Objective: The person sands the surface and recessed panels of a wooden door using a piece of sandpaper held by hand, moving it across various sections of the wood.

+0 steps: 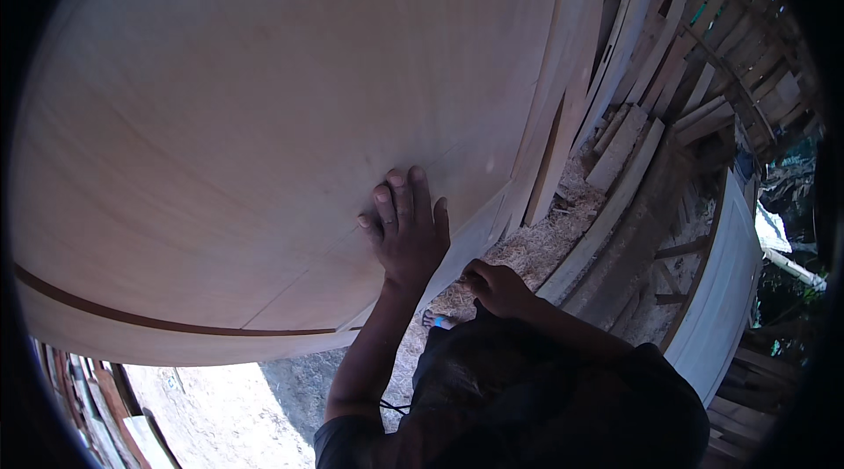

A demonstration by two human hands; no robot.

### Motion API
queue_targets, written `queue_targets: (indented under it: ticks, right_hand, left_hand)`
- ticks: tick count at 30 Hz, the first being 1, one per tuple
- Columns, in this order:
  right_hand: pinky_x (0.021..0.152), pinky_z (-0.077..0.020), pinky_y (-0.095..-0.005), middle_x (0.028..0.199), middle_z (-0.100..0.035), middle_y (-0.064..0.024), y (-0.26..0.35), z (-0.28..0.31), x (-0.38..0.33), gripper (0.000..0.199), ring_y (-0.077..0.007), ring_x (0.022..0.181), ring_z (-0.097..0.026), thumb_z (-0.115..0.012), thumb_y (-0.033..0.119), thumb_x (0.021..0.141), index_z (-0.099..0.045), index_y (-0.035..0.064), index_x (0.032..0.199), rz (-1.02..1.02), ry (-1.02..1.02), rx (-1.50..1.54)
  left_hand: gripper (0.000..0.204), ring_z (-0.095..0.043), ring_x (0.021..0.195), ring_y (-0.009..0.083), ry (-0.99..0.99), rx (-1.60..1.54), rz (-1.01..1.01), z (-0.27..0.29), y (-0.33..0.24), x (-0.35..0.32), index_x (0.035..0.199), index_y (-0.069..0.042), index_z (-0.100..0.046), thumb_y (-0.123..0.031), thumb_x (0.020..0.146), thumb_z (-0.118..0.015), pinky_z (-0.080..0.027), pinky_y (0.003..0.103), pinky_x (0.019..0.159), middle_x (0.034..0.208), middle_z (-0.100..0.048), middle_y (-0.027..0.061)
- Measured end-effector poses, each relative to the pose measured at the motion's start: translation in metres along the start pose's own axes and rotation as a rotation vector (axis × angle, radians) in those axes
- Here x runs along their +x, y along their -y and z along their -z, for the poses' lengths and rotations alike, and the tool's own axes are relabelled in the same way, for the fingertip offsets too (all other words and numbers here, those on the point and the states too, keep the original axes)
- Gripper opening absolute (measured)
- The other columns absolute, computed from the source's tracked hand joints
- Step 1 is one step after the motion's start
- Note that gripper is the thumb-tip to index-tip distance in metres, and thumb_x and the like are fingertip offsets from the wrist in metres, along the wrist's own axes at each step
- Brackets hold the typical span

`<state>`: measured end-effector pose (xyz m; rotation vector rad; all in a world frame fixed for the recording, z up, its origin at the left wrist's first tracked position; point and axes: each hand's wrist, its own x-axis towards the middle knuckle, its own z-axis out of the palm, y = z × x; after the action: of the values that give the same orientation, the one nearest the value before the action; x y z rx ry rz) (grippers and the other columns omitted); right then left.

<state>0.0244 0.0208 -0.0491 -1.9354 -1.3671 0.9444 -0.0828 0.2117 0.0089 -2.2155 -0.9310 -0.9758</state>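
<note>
A large pale wooden panel fills the left and middle of the view. A thin, straight line crosses its near part diagonally. My left hand lies on the panel over that line, palm down, fingers stretched out and slightly apart. Close to my body, just off the panel's near right edge, my right hand is closed with its fingers curled in. Whatever it may hold is hidden. Along the panel's near left side runs a dark brown strip.
Wood shavings cover the ground at right, beside long planks. Many boards lean at the far right. A white panel stands at right. Stacked slats are at lower left. My foot shows below.
</note>
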Motion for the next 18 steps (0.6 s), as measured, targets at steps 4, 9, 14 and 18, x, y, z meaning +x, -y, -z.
queue_targets:
  ticks: [4,9,14,18]
  right_hand:
    - [0.085,-0.0597,-0.0542,0.099,-0.077,-0.0255,-0.004,-0.007,-0.038,0.029,-0.0455,0.097,-0.076,-0.065,0.02,0.103,-0.058,0.0017,0.125,-0.028,-0.131,0.04]
    - [0.087,-0.0578,-0.0562,0.104,-0.076,-0.0249,-0.02,-0.007,-0.06,0.032,-0.0467,0.097,-0.075,-0.064,0.023,0.1,-0.062,0.0017,0.125,-0.184,-0.101,0.15]
    - [0.095,-0.0566,-0.052,0.114,-0.075,-0.0235,-0.043,0.015,-0.06,0.029,-0.0428,0.109,-0.072,-0.065,0.019,0.097,-0.072,0.001,0.119,-0.036,-0.186,0.177]
    - [0.097,-0.0572,-0.0499,0.112,-0.077,-0.0214,-0.092,0.032,-0.065,0.027,-0.0404,0.108,-0.074,-0.068,0.016,0.096,-0.075,0.0018,0.118,-0.051,-0.19,0.211]
  left_hand:
    - [0.084,-0.007,0.17,0.0376,0.308,-0.169,-0.186,-0.008,-0.024,-0.002,0.171,-0.005,-0.034,-0.05,0.105,-0.059,0.007,0.065,0.131,0.183,-0.018,0.0172]
    - [0.084,-0.009,0.17,0.0404,0.448,-0.428,-0.222,-0.005,-0.047,0.041,0.171,-0.005,-0.034,-0.049,0.104,-0.059,0.004,0.062,0.132,0.182,-0.021,0.0182]
    - [0.072,-0.014,0.168,0.0451,0.106,-0.453,-0.129,-0.004,-0.046,0.085,0.161,0.0,-0.051,-0.047,0.106,-0.06,0.002,0.06,0.133,0.175,-0.036,0.0207]
    - [0.066,-0.019,0.167,0.045,-0.032,-0.334,-0.061,-0.007,-0.052,0.097,0.154,0.001,-0.059,-0.046,0.106,-0.06,0.002,0.06,0.133,0.17,-0.044,0.021]
